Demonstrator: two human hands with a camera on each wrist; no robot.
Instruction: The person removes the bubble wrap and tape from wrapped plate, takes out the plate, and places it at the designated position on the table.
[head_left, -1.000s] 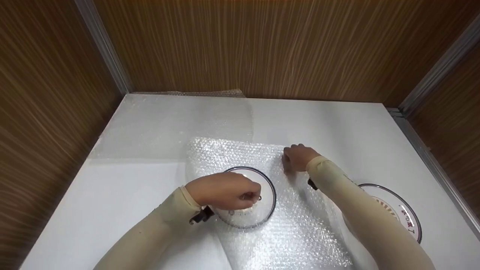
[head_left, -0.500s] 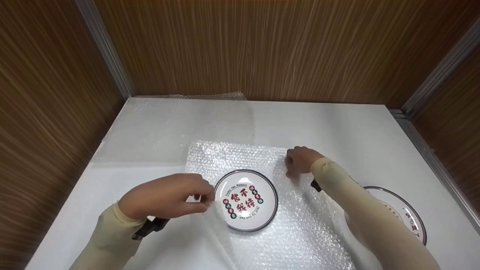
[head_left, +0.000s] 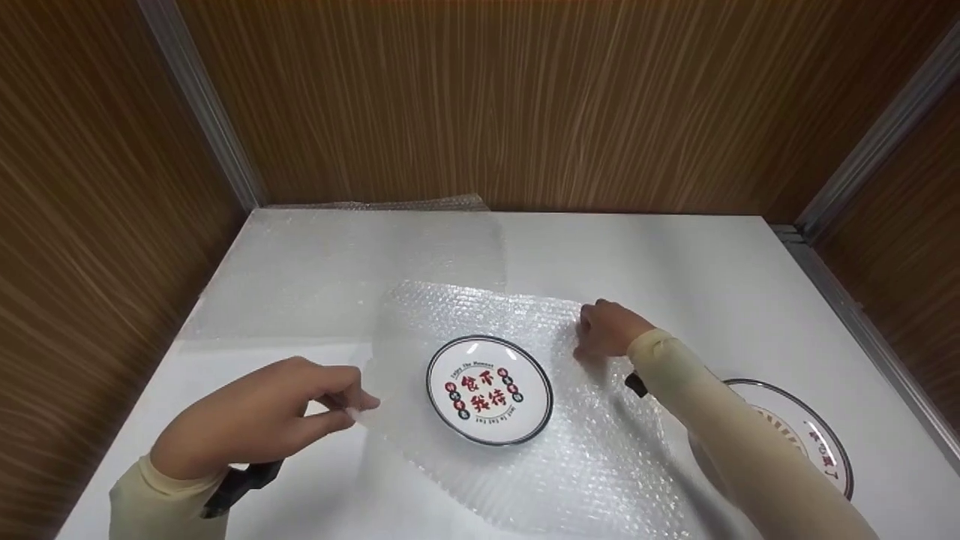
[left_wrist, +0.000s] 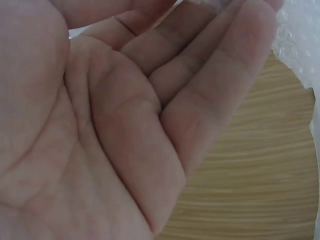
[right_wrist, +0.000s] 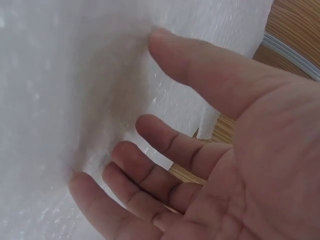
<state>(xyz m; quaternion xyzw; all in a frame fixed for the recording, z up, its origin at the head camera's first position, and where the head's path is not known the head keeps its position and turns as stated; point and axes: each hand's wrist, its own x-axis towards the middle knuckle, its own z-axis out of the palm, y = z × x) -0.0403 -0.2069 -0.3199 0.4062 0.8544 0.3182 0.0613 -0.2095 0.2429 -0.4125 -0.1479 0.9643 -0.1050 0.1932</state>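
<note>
A round white plate [head_left: 489, 390] with a dark rim and red and green printing lies on a sheet of bubble wrap [head_left: 577, 465]. It looks slightly tilted, and the wrap's left side is raised. My left hand [head_left: 274, 412] pinches that left edge between thumb and fingers, left of the plate. At the sheet's far right corner, my right hand [head_left: 615, 328] rests its fingertips on the wrap [right_wrist: 45, 125]. The right wrist view shows its thumb and loosely bent fingers apart, touching the film. In the left wrist view, the left fingertips are partly cut off at the top.
Another white plate [head_left: 821, 442] with a dark rim lies at the right, partly hidden by the right forearm. Further bubble wrap [head_left: 360, 262] lies flat at the back left of the white table [head_left: 637, 255]. Wood-patterned panels [head_left: 495, 105] enclose the back and sides.
My left hand has moved from above the plate out to the left, drawing the wrap's edge with it. The plate's print has come into view. My right hand has stayed almost still.
</note>
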